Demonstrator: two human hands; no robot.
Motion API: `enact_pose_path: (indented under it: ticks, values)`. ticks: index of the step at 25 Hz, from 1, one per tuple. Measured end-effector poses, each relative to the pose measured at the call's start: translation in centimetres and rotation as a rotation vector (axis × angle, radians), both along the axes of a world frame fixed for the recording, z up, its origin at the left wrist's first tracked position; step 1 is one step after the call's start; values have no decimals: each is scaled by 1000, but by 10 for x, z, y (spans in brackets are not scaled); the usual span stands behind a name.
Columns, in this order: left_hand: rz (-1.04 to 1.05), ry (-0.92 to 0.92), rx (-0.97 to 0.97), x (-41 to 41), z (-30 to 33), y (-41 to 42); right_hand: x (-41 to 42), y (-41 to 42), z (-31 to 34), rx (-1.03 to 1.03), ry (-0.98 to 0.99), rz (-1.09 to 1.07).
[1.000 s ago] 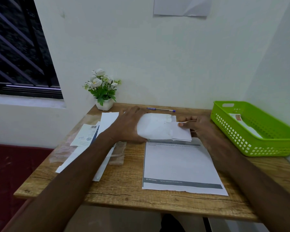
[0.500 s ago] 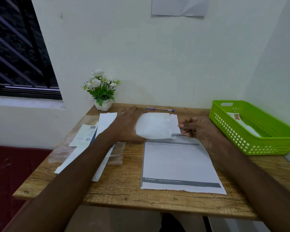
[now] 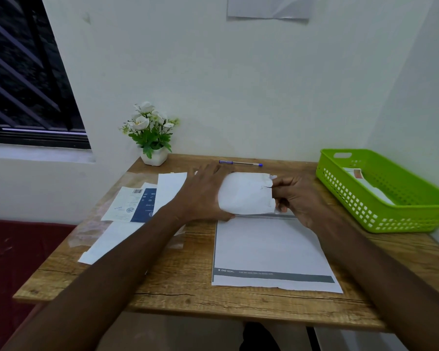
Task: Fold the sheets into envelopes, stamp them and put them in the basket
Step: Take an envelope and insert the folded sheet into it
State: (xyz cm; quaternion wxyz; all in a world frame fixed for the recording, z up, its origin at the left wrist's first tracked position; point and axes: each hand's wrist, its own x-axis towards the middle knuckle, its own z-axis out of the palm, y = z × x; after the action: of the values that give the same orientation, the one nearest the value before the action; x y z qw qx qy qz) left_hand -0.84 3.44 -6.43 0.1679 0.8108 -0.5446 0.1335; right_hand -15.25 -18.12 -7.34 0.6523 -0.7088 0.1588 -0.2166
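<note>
A white folded sheet curls up over the middle of the wooden table. My left hand grips its left side, thumb under the lower edge. My right hand pinches its torn right edge. A large printed sheet lies flat in front of it. The green basket stands at the right with a stamped envelope inside.
A small pot of white flowers stands at the back left of the table. A blue pen lies by the wall. Loose white sheets and a blue-and-white stamp sheet lie at the left on clear plastic.
The sheet's right flap has been folded over to the left and my right hand has closed on its edge. The sheet now bulges upward between both hands.
</note>
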Motion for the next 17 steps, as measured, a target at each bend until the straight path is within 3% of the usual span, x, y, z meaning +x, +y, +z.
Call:
enact_pose_path:
  ticks: [17]
  values:
    - [-50, 36, 14, -3, -6, -9, 4, 15, -3, -4, 41, -11]
